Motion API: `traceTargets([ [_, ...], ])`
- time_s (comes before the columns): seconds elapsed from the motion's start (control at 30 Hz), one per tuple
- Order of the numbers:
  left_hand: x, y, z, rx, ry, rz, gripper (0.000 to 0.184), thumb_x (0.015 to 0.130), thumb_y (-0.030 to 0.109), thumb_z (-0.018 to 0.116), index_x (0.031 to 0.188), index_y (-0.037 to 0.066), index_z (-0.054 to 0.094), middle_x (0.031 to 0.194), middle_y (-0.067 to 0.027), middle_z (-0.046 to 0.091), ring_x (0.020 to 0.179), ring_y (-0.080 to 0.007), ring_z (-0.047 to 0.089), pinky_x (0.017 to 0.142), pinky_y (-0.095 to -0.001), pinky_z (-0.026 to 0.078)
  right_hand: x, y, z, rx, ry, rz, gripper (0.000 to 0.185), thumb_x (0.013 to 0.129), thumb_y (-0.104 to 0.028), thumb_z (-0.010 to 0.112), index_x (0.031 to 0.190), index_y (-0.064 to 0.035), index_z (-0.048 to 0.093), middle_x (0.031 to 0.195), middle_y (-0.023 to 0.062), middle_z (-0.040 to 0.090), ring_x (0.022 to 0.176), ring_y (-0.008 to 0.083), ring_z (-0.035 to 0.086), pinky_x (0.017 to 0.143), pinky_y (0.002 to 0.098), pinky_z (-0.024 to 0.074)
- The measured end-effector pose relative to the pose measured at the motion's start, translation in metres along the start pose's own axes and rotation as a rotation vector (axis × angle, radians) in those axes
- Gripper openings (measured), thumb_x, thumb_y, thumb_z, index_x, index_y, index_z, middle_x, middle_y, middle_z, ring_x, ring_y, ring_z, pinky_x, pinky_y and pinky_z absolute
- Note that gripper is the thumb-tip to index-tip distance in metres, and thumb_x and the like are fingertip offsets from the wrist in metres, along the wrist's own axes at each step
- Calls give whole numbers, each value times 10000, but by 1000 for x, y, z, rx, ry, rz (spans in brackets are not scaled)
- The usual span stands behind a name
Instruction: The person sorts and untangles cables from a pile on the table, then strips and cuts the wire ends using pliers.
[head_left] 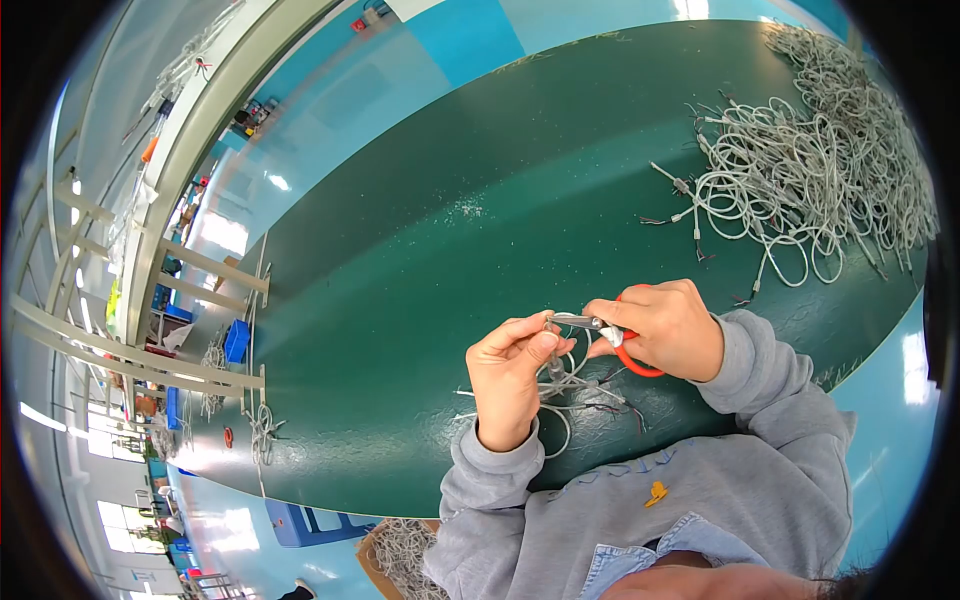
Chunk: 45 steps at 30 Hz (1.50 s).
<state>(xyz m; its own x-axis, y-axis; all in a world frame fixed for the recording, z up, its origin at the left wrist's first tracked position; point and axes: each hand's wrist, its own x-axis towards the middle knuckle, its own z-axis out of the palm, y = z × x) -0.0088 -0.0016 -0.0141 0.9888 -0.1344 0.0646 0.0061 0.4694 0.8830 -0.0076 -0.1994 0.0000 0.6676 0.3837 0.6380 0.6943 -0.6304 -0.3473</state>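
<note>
My left hand (508, 372) pinches the end of a pale grey cable (556, 366) between thumb and fingers. My right hand (668, 330) is wrapped around red-handled scissors (640, 362). The metal blades (578, 322) point left, with their tips at my left fingertips; whether they touch the cable is too small to tell. Beneath both hands, a few more loose cables (568, 412) lie on the green table, some with thin dark wires at their ends.
A large heap of pale cables (800, 170) covers the table's far right. Small white scraps (468, 208) are scattered mid-table on the green table (380, 300). A box of cables (400, 556) stands below the near edge, beside a blue stool (310, 524). Metal racks (150, 350) rise at left.
</note>
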Motion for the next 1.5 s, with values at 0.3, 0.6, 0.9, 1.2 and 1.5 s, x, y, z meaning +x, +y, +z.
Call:
traceTargets([
  [0.3,0,3,5,287,27,188,202,737,-131,612,908,-36,659,876,-130,615,746,-190,621,684,-316,569,3,3,-8,172,-148,41,354,672,-361,730,879,-87,640,582,55,567,479,224,555,418,309,410],
  [0.6,-1,1,5,427,50,271,179,738,-128,608,891,-43,648,857,-128,615,754,-195,624,690,-330,568,-4,0,1,6,-37,10,323,708,-342,700,892,-89,624,556,50,539,468,227,545,414,313,409],
  [0.9,3,-2,1,-66,-12,-21,149,753,-110,622,895,-70,607,855,-147,632,760,-190,636,723,-322,562,-9,-5,15,74,56,55,252,741,-285,687,868,-88,596,538,52,510,454,221,530,415,320,410],
  [1.2,0,-1,4,213,77,150,159,725,-123,619,860,-41,641,812,-151,640,724,-213,635,652,-336,558,-9,-9,7,224,-21,100,246,749,-279,681,844,-79,574,544,53,518,454,214,533,411,309,409],
  [1.5,-1,5,5,315,72,174,157,726,-130,606,853,-48,647,814,-154,634,688,-208,622,636,-326,554,-9,-6,6,-82,37,0,296,741,-330,667,869,-74,589,537,22,479,454,173,527,400,289,402],
])
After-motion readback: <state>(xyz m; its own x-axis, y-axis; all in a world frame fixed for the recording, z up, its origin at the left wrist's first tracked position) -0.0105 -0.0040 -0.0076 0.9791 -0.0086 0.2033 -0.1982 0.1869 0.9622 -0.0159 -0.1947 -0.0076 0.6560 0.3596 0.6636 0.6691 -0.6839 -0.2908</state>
